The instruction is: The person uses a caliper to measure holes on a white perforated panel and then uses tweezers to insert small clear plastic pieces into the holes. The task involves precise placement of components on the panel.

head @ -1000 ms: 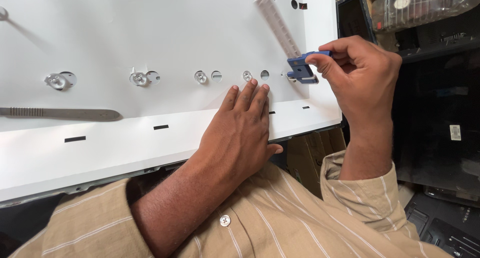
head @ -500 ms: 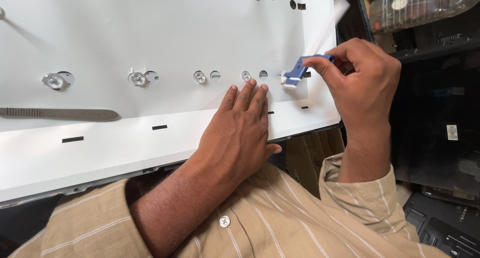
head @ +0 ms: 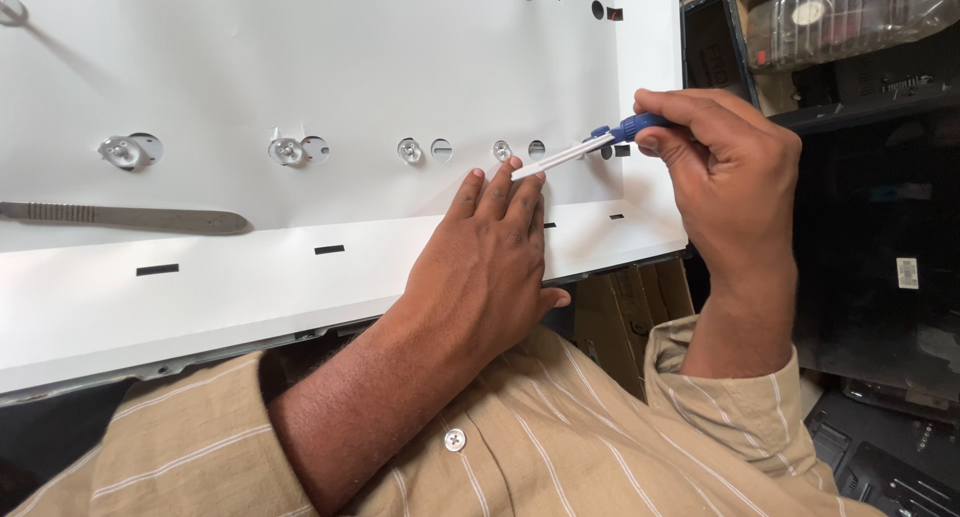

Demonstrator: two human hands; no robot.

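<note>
White sheet-metal panel (head: 300, 67) fills the upper left of the frame. The left hand (head: 490, 267) lies flat on it at centre, grip apart. The right hand (head: 725, 167), right of centre, has its grip clamped on a blue-handled white tool (head: 575, 154), tip just above the left fingertips (head: 515, 172). A grey scalpel (head: 120, 217) lies at the left edge.

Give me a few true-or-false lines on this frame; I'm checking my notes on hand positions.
1. The left hand lies flat on the white panel. True.
2. The right hand is empty. False: it holds a blue and white tool.
3. A grey scalpel lies on the panel, away from both hands. True.
4. The tool's tip points to the right. False: it points left, over the left fingertips.
</note>
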